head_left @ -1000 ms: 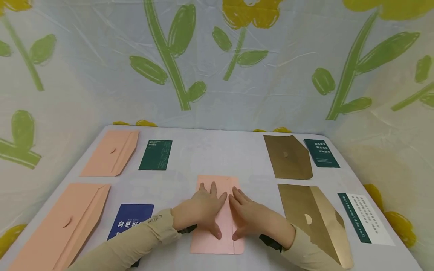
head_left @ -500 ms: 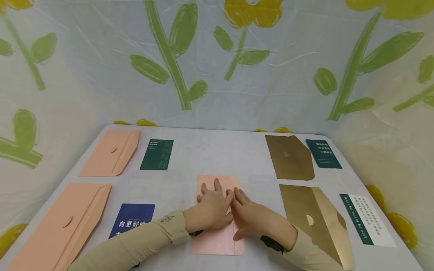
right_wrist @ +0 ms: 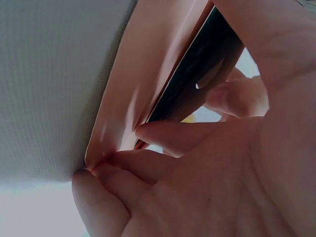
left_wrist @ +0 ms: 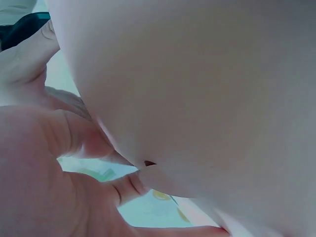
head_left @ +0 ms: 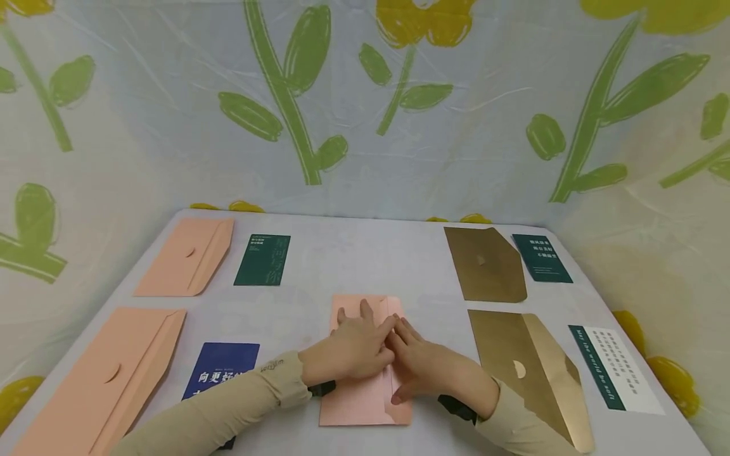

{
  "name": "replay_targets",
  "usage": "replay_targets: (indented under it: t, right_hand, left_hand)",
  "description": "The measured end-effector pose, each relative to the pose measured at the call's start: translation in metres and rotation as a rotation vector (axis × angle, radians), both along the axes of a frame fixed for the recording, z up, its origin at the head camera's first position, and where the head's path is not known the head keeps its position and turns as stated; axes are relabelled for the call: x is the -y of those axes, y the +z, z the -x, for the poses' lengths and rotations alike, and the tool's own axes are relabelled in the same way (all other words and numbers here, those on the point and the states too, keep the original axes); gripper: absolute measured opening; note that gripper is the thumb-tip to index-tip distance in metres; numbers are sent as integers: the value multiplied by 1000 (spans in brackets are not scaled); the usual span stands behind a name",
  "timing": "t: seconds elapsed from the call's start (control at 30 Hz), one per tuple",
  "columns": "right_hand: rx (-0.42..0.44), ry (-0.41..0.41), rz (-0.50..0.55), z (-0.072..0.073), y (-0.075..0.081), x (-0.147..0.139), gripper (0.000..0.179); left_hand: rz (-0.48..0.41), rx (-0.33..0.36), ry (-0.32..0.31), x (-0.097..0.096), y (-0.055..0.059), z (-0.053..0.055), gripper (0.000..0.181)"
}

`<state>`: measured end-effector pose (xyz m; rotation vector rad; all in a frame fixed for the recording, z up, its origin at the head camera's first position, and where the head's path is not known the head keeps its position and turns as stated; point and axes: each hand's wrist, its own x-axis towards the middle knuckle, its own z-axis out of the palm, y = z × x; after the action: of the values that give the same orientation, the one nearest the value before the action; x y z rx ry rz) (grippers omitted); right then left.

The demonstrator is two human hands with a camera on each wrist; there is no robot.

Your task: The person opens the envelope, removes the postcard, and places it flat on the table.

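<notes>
A pink envelope (head_left: 356, 405) lies at the middle of the table, upright to me. My left hand (head_left: 353, 348) crosses it from the left, thumb and forefinger pinching its front panel near the right side. Along the right strip my right hand (head_left: 424, 362) lies with fingers extended, their tips close to the left forefinger. The right wrist view shows the envelope's mouth parted, with a dark green card (right_wrist: 190, 59) inside and right fingertips (right_wrist: 148, 132) at the fold beside it. A pink panel fills most of the left wrist view.
Two more pink envelopes (head_left: 74, 373) lie at left, near a green card (head_left: 262, 259) and a blue card (head_left: 222, 367) partly under the left sleeve. At right are gold envelopes (head_left: 485, 263), another green card (head_left: 542, 258) and a white-and-green card (head_left: 616, 367).
My left hand has turned and slid right, from lying spread on the envelope to pinching its front panel beside the right hand. The panel's right edge has lifted. The right hand has hardly moved.
</notes>
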<state>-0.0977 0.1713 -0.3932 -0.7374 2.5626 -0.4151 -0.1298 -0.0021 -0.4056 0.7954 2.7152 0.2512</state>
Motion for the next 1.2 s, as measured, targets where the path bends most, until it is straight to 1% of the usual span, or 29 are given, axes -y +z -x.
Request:
replay_targets:
  t: [0.03,0.17,0.3,0.4,0.57,0.63,0.73,0.8,0.87,0.9,0.97,1.03,1.1,1.13,1.2]
  right_hand:
    - [0,3,-2,0,0,0,113]
    - [-7,20,-4,1,-2,-2,108]
    - [-12,19,-6,1,-4,-3,104]
    - [-21,25,-10,2,-7,-3,99]
    - [-16,40,5,4,-4,-3,90]
    - [-3,39,22,5,0,-3,83]
    - [1,55,51,7,2,-3,72]
    - [-18,69,60,8,2,-3,66]
    - [-41,84,70,9,1,-3,63]
    - [-52,89,71,10,1,-3,61]
    - [-77,95,74,11,-1,-3,58]
    - [-92,96,77,11,-1,-2,56]
    - [-98,95,81,11,-2,-2,53]
    - [-97,92,85,11,-1,-2,51]
    - [-91,83,95,12,-1,-1,49]
  left_hand:
    - [-7,9,-8,0,1,1,63]
    - [-31,9,-40,2,1,3,62]
    - [-72,7,-50,6,1,6,64]
    - [-81,12,-58,9,0,6,66]
    - [-56,-2,-73,10,-1,4,67]
    - [-40,-5,-78,11,1,4,67]
    - [-25,8,-90,15,5,4,66]
    - [-20,9,-115,19,9,6,63]
    - [5,-10,-156,23,11,8,60]
    - [18,-24,-177,25,11,9,62]
    - [64,-43,-207,29,12,10,73]
    - [128,-52,-210,32,11,9,93]
    - [179,-45,-186,34,9,5,115]
    - [209,-48,-171,34,9,3,122]
    - [255,-65,-145,35,8,-2,131]
